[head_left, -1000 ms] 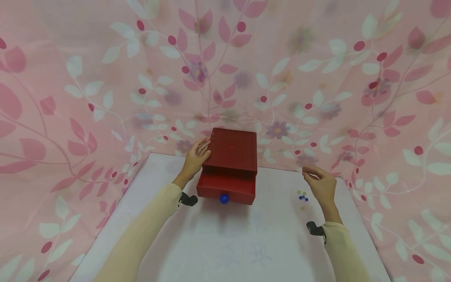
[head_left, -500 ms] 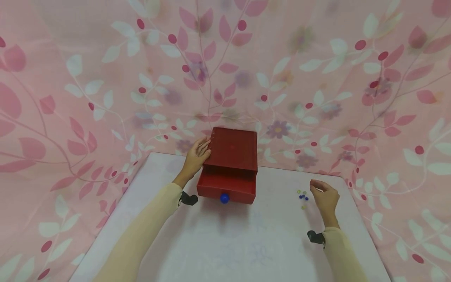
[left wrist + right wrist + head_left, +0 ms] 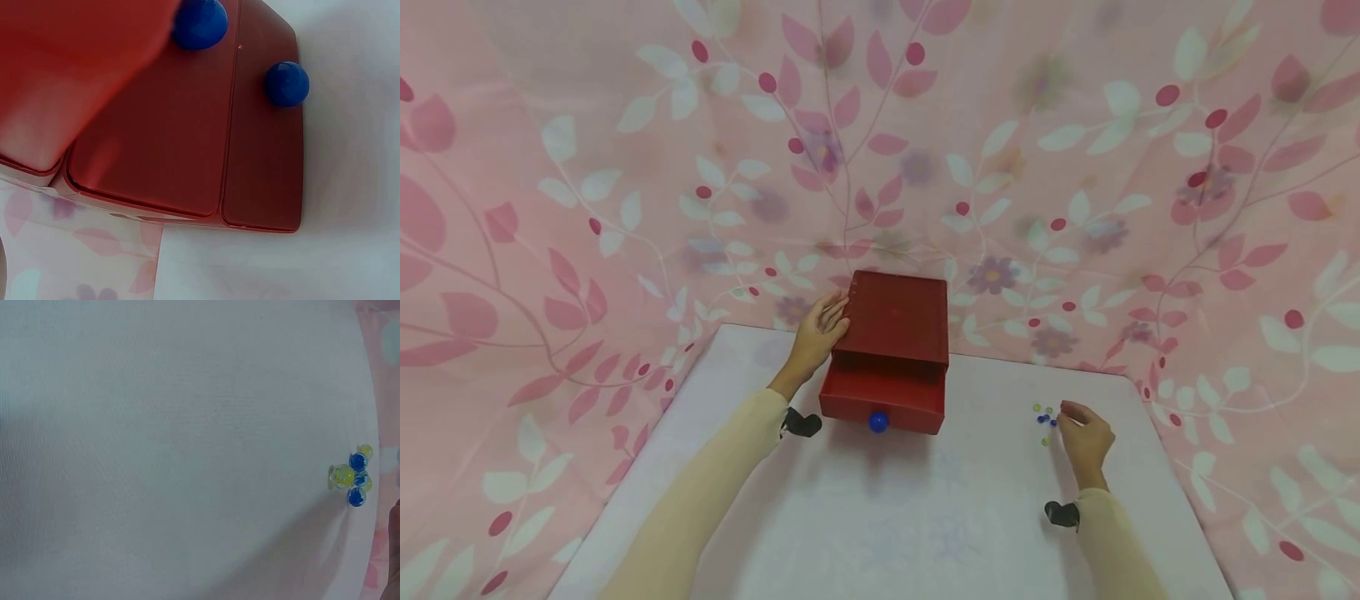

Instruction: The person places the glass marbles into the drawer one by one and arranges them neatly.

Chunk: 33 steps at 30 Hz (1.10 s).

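Note:
A red drawer cabinet (image 3: 897, 321) stands at the back of the table, its top drawer (image 3: 880, 387) pulled out by a blue round knob (image 3: 878, 422). My left hand (image 3: 820, 333) rests against the cabinet's left side, fingers loosely extended. In the left wrist view, lower drawers (image 3: 150, 125) with blue knobs (image 3: 287, 84) are closed. My right hand (image 3: 1086, 437) hovers at the right of several glass marbles, blue (image 3: 357, 497) and yellow (image 3: 343, 476), its thumb and fingers curved near a blue marble. Nothing shows between its fingertips.
A white-covered table (image 3: 992, 508) lies beneath everything. Pink leaf-patterned cloth (image 3: 895, 167) hangs behind it and along both sides. Dark wrist-camera mounts (image 3: 1062, 514) sit on both cuffs.
My right hand has moved down and nearer the person, then left, close to the marbles. My left hand and the cabinet have stayed in place.

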Tool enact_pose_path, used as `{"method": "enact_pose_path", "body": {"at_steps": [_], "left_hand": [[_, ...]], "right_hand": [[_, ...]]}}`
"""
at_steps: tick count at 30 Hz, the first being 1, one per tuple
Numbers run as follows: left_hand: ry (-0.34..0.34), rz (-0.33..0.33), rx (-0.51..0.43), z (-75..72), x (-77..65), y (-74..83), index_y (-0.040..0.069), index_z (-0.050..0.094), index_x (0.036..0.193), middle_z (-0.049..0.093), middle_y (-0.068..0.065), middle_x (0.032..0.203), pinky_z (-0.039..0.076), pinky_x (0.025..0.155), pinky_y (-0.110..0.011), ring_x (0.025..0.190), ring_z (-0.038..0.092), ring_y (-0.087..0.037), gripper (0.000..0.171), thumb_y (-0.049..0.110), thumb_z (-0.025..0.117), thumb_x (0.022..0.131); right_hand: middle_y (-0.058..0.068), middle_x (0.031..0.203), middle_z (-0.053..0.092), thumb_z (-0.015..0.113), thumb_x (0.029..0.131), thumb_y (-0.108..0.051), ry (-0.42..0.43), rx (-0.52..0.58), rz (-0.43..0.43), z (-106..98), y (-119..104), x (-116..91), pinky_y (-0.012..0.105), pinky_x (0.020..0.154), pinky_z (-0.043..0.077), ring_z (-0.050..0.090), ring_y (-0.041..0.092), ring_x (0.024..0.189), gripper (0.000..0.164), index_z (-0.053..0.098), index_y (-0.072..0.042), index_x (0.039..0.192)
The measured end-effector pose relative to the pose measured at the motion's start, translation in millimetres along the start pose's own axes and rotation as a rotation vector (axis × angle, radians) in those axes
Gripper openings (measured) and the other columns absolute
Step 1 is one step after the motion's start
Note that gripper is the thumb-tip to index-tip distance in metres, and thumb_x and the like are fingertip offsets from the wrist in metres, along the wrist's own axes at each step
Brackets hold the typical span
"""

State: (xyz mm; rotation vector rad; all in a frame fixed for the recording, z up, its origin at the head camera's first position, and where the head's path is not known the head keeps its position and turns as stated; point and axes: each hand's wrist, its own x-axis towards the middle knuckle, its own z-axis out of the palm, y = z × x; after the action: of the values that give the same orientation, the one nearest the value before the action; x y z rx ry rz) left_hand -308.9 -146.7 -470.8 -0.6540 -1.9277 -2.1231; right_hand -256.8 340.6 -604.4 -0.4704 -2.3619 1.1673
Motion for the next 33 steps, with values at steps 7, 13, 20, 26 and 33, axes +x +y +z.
{"method": "enact_pose_path", "body": {"at_steps": [7,13,20,26,33], "left_hand": [[-0.001,0.004,-0.020,0.5,0.1,-0.4,-0.016,0.025,0.145,0.026,-0.038,0.148,0.027,0.116,-0.046,0.140,0.027,-0.044,0.061,-0.011,0.055,0.093],[-0.001,0.006,-0.007,1.4,-0.2,1.5,-0.013,0.027,0.146,0.029,-0.033,0.149,0.027,0.116,-0.047,0.140,0.027,-0.045,0.059,-0.011,0.055,0.094],[-0.007,0.007,-0.001,1.1,-0.6,1.8,-0.016,0.025,0.145,0.029,-0.034,0.149,0.027,0.116,-0.048,0.140,0.027,-0.045,0.060,-0.009,0.055,0.094],[0.008,-0.015,0.010,0.7,-0.4,1.6,-0.015,0.025,0.146,0.029,-0.033,0.150,0.031,0.115,-0.041,0.139,0.030,-0.042,0.061,-0.009,0.056,0.094],[0.005,-0.009,0.002,0.3,-0.6,0.1,-0.014,0.026,0.146,0.029,-0.033,0.150,0.029,0.115,-0.043,0.139,0.029,-0.043,0.061,-0.008,0.056,0.094]], "right_hand": [[0.016,0.113,0.070,0.068,0.087,-0.004,-0.056,-0.027,0.055,5.9,10.7,-5.2,0.026,0.086,0.054,0.068,0.032,0.101,0.027,0.071,-0.002,0.114],[0.015,0.112,0.070,0.068,0.086,-0.006,-0.062,-0.037,0.075,9.2,15.8,-7.0,0.003,0.066,0.041,0.069,0.029,0.098,0.028,0.071,-0.003,0.114],[0.017,0.115,0.069,0.067,0.087,-0.007,-0.097,-0.028,0.119,9.6,13.3,-7.0,0.003,0.064,0.042,0.068,0.028,0.098,0.030,0.069,-0.002,0.117],[0.017,0.119,0.067,0.065,0.088,-0.005,-0.126,-0.011,0.158,12.5,12.6,-7.3,0.012,0.073,0.047,0.066,0.030,0.103,0.033,0.067,-0.002,0.121],[0.021,0.119,0.066,0.064,0.087,-0.005,-0.141,-0.002,0.162,15.8,18.5,-8.5,0.044,0.095,0.050,0.062,0.034,0.108,0.035,0.066,-0.001,0.122]]}}
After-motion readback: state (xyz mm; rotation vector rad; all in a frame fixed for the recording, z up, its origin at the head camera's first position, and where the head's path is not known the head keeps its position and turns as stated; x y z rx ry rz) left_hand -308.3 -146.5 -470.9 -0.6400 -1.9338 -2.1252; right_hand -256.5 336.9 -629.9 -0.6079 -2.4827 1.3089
